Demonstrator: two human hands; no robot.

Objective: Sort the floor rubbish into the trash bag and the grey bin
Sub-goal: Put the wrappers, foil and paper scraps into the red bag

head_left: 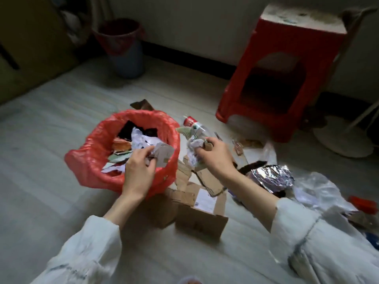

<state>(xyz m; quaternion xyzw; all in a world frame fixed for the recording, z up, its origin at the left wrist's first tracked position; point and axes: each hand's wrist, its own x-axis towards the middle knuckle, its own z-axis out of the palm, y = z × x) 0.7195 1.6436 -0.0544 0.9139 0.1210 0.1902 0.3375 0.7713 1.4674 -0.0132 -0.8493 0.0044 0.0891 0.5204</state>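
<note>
Cardboard boxes (196, 210), foil (270, 177) beside red trash bag (90, 158); left hand (139, 169) pinches cardboard scrap (163, 153), right hand (217, 156) grips crumpled paper (193, 146).

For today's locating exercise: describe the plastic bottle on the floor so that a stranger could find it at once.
Start at the tall red plastic stool by the wall. On the floor between its base and the red trash bag lies a clear plastic bottle on its side. Its red label sets it apart from the cardboard scraps around it.
</note>
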